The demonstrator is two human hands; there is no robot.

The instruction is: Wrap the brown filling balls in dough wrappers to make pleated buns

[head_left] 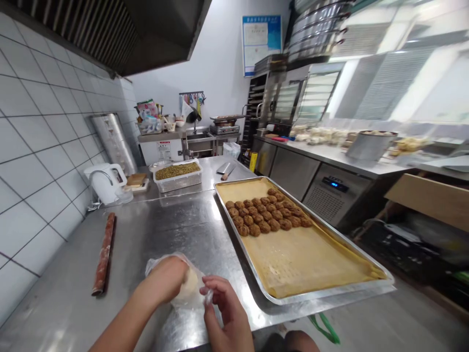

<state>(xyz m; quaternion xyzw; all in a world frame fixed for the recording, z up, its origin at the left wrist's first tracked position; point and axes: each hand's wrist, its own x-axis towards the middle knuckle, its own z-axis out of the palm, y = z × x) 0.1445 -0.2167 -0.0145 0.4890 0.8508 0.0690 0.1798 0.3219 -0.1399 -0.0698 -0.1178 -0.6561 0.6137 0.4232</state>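
Note:
My left hand [166,279] is curled inside a clear plastic bag [183,288] that lies on the steel worktop [176,225], gripping a pale lump of dough [190,286] in it. My right hand [223,305] pinches the bag's edge just to the right of the dough. Right of both hands sits a large metal baking tray [330,288] lined with yellowish paper, with several brown round dough balls [266,212] in rows at its far end.
A wooden rolling pin [103,254] lies at the left by the tiled wall. Farther back stand a white kettle [104,182], a clear tub of green filling [178,175] and a cleaver [225,169]. A counter with an oven and racks runs along the right.

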